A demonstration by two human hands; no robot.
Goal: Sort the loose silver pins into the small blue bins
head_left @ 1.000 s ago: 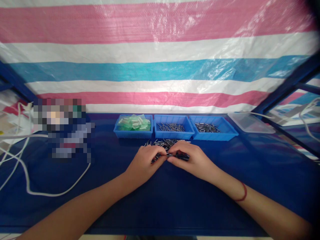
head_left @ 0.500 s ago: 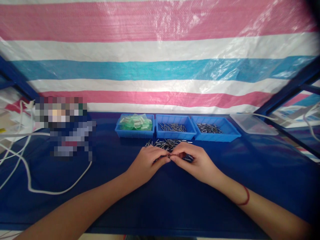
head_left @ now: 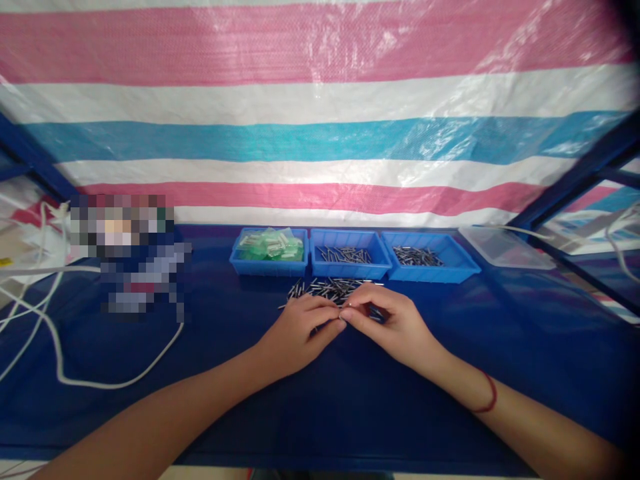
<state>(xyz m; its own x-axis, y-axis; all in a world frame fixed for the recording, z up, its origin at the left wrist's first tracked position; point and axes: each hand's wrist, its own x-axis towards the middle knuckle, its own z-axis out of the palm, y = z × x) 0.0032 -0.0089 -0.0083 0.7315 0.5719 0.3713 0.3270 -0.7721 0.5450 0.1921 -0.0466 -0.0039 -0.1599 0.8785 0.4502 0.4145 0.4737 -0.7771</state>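
My left hand [head_left: 297, 331] and my right hand [head_left: 395, 323] meet at the fingertips above the blue tabletop. Both are closed in a pinch, with small glints of metal showing where they meet. The held piece is mostly hidden and too small to name. Just behind the hands lies a loose pile of thin metal rods [head_left: 327, 288], dark with silvery ends, partly covered by my fingers.
Behind the pile stand a blue bin of green and clear plastic packets [head_left: 273, 245], a middle bin of metal rods [head_left: 350, 269] and a right bin of similar rods [head_left: 435, 274]. A clear plastic lid [head_left: 507, 250] lies at right; a white cable [head_left: 100, 385] loops at left.
My fingertips have shifted slightly, and a bit of metal now glints at the right fingers. Both hands stay together in front of the pile.
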